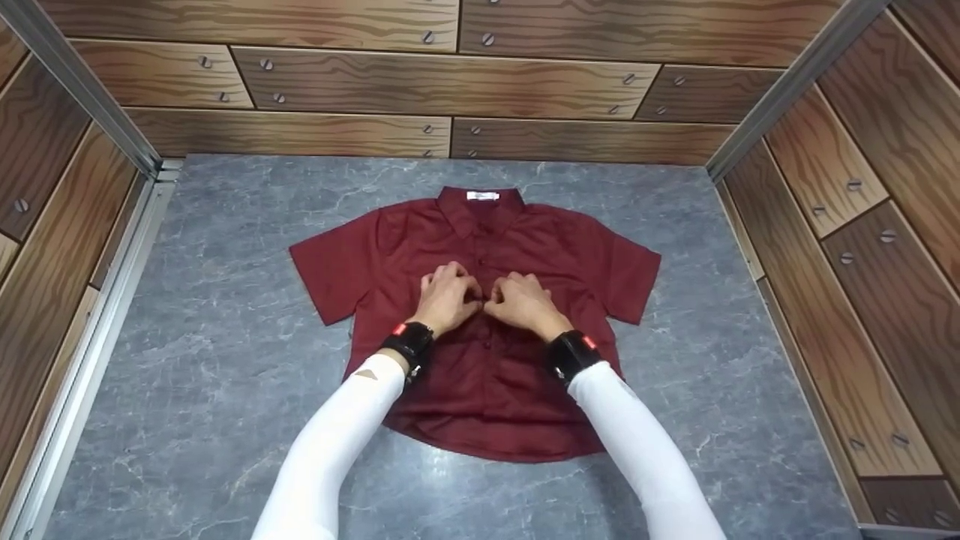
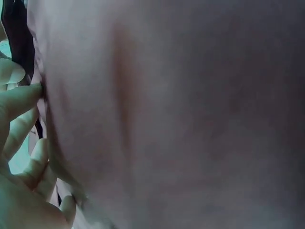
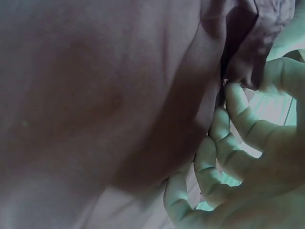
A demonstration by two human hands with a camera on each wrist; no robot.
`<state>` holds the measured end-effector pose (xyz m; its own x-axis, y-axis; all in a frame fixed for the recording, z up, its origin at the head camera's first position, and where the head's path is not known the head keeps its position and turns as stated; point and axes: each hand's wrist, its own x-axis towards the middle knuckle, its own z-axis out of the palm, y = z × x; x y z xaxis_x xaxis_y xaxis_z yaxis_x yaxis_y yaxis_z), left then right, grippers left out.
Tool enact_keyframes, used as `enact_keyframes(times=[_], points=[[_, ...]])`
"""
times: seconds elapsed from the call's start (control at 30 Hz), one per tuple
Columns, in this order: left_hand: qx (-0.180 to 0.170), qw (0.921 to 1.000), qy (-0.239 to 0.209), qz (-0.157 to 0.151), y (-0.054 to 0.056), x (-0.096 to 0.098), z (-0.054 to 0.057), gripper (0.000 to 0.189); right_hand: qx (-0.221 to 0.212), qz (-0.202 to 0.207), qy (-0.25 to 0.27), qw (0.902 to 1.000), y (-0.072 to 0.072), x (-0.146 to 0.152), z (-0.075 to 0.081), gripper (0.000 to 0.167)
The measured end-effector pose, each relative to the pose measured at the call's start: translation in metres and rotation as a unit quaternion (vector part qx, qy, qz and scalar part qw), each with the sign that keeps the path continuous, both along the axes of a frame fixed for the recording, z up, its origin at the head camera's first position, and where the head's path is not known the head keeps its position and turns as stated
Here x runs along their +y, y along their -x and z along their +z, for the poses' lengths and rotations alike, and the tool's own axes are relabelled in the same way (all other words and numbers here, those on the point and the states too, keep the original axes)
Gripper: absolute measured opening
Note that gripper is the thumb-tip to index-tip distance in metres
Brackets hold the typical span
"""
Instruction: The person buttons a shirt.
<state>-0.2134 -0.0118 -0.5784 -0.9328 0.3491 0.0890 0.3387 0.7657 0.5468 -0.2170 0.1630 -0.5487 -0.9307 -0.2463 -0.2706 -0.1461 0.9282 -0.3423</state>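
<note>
A dark red short-sleeved button-up shirt (image 1: pixel 420 247) lies front up and spread out, its collar (image 1: pixel 459 214) at the far side. Over the front placket, halfway down, my left hand (image 1: pixel 446 300) and right hand (image 1: pixel 525 306) almost meet. In the right wrist view, my right thumb and forefinger pinch the placket edge (image 3: pixel 250 57), the other fingers curled against the cloth. My left fingers (image 2: pixel 21 102) grip the fabric at the same opening, seen at the left of the left wrist view. A button (image 1: pixel 486 346) shows just below the hands; the spot between the fingertips is mostly hidden.
The shirt lies on a grey marbled surface (image 1: pixel 247 420). Wood-patterned panels (image 1: pixel 450 82) stand at the back and both sides, with metal rails (image 1: pixel 97 322) along the corners. Each wrist wears a black camera band (image 1: pixel 409 341) over a white sleeve (image 1: pixel 322 450).
</note>
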Motion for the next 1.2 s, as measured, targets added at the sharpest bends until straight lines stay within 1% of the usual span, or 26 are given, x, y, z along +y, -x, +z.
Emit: enact_keyframes(times=[0.07, 0.13, 0.2, 0.3, 0.4, 0.63, 0.7, 0.77, 0.83, 0.93, 1.07, 1.13, 1.2], points=[[0.003, 1.0, -0.009, 0.0, 0.0, -0.002, -0.001, 0.014, 0.007, 0.004, 0.014, 0.9999, 0.0, -0.001, 0.001, 0.019], [0.009, 0.9998, -0.018, -0.002, -0.001, -0.005, -0.001, 0.013, 0.026, 0.011, 0.039, 0.9988, -0.001, -0.001, 0.001, 0.02], [0.02, 0.9994, -0.027, -0.005, -0.001, -0.007, -0.002, 0.012, 0.054, 0.017, 0.072, 0.9958, 0.0, -0.002, 0.0, 0.018], [0.041, 0.9985, -0.036, -0.007, -0.002, -0.009, -0.002, 0.012, 0.089, 0.018, 0.118, 0.9888, 0.0, -0.002, -0.002, 0.015], [0.055, 0.9976, -0.041, -0.007, -0.004, -0.009, -0.003, 0.012, 0.096, 0.011, 0.144, 0.9849, 0.0, -0.003, -0.003, 0.013], [0.069, 0.9963, -0.051, 0.003, -0.008, -0.005, -0.005, 0.013, 0.062, -0.027, 0.15, 0.9863, 0.003, -0.005, -0.005, 0.017], [0.075, 0.9952, -0.062, 0.004, -0.008, -0.004, -0.006, 0.012, 0.045, -0.036, 0.164, 0.9848, 0.005, -0.004, -0.005, 0.015], [0.074, 0.9945, -0.074, 0.003, -0.008, -0.003, -0.006, 0.011, 0.027, -0.043, 0.18, 0.9824, 0.006, -0.003, -0.005, 0.013], [0.066, 0.994, -0.087, 0.002, -0.007, -0.002, -0.007, 0.012, 0.009, -0.048, 0.197, 0.9792, 0.006, -0.001, -0.004, 0.013], [0.041, 0.9938, -0.104, 0.005, -0.006, -0.001, -0.009, 0.016, -0.019, -0.052, 0.219, 0.9741, 0.007, 0.003, -0.005, 0.014], [0.012, 0.9926, -0.119, 0.024, -0.003, -0.003, -0.011, 0.018, -0.051, -0.044, 0.256, 0.9642, 0.008, 0.005, -0.006, 0.015], [0.004, 0.9916, -0.125, 0.033, -0.001, -0.005, -0.012, 0.015, -0.061, -0.037, 0.272, 0.9596, 0.008, 0.005, -0.005, 0.016], [0.0, 0.9901, -0.136, 0.037, 0.001, -0.006, -0.012, 0.013, -0.062, -0.032, 0.279, 0.9578, 0.009, 0.005, -0.005, 0.017]])
